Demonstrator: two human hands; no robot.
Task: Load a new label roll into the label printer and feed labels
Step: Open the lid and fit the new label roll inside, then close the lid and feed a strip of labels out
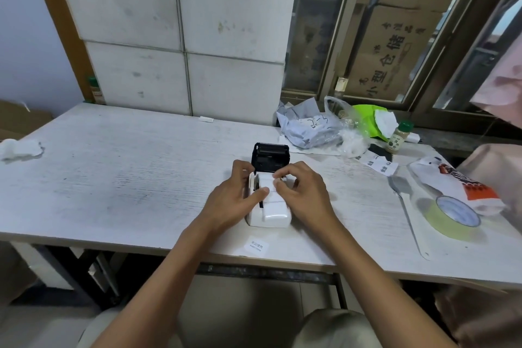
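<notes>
A small white label printer (269, 219) sits near the table's front edge, its black lid (270, 157) swung open and standing up at the back. A white label roll (267, 182) lies in the open bay, and a strip of white labels (275, 205) runs forward over the printer's top. My left hand (236, 192) grips the printer's left side with its thumb pressing on the strip. My right hand (300, 192) pinches the roll's right end with thumb and forefinger. A loose printed label (256, 246) lies on the table in front of the printer.
The white table (127, 172) carries a roll of pale green tape (452, 217) at the right, a white spatula-like tool (406, 200), plastic bags (310, 127), a green-capped bottle (398, 138) and printed label strips (375, 162). White foam boards (183, 37) lean at the back.
</notes>
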